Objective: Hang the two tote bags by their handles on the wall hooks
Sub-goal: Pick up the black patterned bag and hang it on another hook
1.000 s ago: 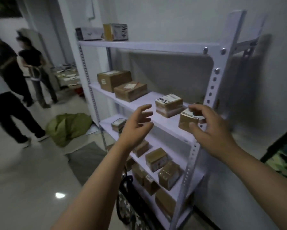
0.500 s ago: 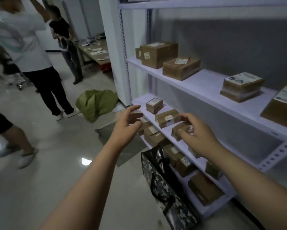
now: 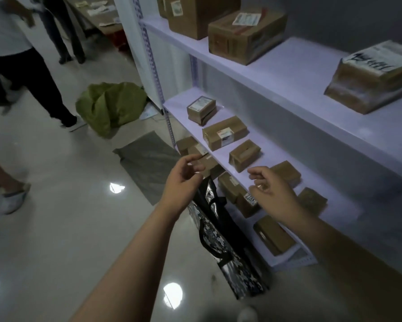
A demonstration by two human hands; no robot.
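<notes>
The view has dropped from the upper shelves to the floor, so the search seems over: a camouflage-print tote bag [image 3: 220,247] stands on the floor against the white shelving rack [image 3: 295,73], whose shelves carry taped cardboard parcels [image 3: 223,132]. What the bag holds cannot be told. Left hand [image 3: 183,182] and right hand [image 3: 272,194] hover just above it, fingers loosely curled, empty. No hooks show.

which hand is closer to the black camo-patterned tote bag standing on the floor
Left. The left hand hovers just above the top of the black camo-patterned tote bag, nearly over its handles; the right hand is off to the bag's right, in front of the shelf boxes.
</notes>
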